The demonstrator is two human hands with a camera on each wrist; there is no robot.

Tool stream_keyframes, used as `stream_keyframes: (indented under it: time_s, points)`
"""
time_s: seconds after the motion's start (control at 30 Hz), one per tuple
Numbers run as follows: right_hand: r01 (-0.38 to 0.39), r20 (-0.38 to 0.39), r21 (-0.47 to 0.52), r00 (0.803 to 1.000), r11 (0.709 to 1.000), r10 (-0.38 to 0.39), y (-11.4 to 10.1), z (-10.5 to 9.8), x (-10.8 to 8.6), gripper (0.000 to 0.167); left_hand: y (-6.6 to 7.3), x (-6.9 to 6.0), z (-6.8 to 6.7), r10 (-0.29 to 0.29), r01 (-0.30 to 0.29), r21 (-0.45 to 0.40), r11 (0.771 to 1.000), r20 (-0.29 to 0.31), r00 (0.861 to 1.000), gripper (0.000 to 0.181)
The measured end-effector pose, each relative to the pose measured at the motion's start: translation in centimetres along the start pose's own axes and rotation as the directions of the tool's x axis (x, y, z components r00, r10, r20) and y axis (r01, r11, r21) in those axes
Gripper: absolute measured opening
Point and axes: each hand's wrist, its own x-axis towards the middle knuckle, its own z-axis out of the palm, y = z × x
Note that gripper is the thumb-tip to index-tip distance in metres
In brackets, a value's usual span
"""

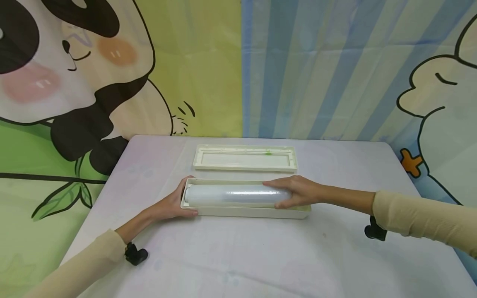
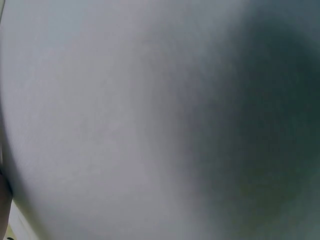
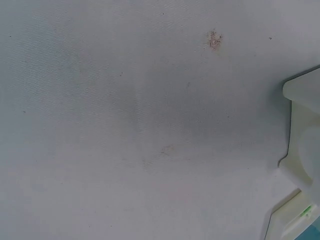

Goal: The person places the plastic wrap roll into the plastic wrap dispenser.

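A long cream-white box (image 1: 246, 212) stands lidless on the table, with a roll of clear cling film (image 1: 231, 195) lying lengthwise inside it. My left hand (image 1: 169, 205) grips the box's left end, thumb at the front and fingers round the far side. Over the roll's right end, my right hand (image 1: 303, 191) holds the film with thumb in front and fingers behind; that end is partly hidden. In the right wrist view, a corner of the box (image 3: 299, 132) shows at the right edge. The left wrist view catches only a sliver of hand (image 2: 4, 207).
Behind the box lies its flat cream lid (image 1: 246, 169), with a small green piece (image 1: 268, 152) on its rail. A pale cloth (image 1: 238, 256) covers the table. A printed curtain (image 1: 298, 82) hangs right behind the far edge.
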Motion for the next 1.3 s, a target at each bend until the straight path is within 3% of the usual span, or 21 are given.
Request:
stream_keyframes:
  time_s: [0.3, 0.6, 1.0, 1.17, 1.3]
  points:
    - [0.009, -0.003, 0.055, 1.000, 0.998, -0.009, 1.0, 0.4, 0.1, 0.067, 0.3, 0.0, -0.5, -0.008, 0.006, 0.040, 0.999, 0.042, 0.999, 0.106]
    - [0.006, -0.019, 0.040, 1.000, 0.999, -0.005, 1.5, 1.3, -0.2, 0.068, 0.1, 0.1, -0.6, 0.011, -0.013, 0.053, 0.998, 0.046, 0.999, 0.107]
    - [-0.040, -0.088, -0.083, 0.996, 0.996, 0.033, 1.0, 2.8, -0.8, 0.070, 0.2, -0.1, -0.5, 0.016, -0.019, 0.079, 0.997, 0.034, 0.999, 0.107]
    - [0.009, -0.151, -0.186, 0.988, 0.983, -0.038, 0.8, 3.4, -1.0, 0.070, 0.2, -0.1, -0.4, 0.008, -0.011, 0.085, 0.996, 0.035, 0.999, 0.107]
    - [0.072, -0.237, -0.283, 0.961, 0.956, -0.143, 0.9, 3.7, -0.9, 0.067, 0.2, -0.1, -0.4, 0.013, -0.015, 0.079, 0.997, 0.030, 0.999, 0.105]
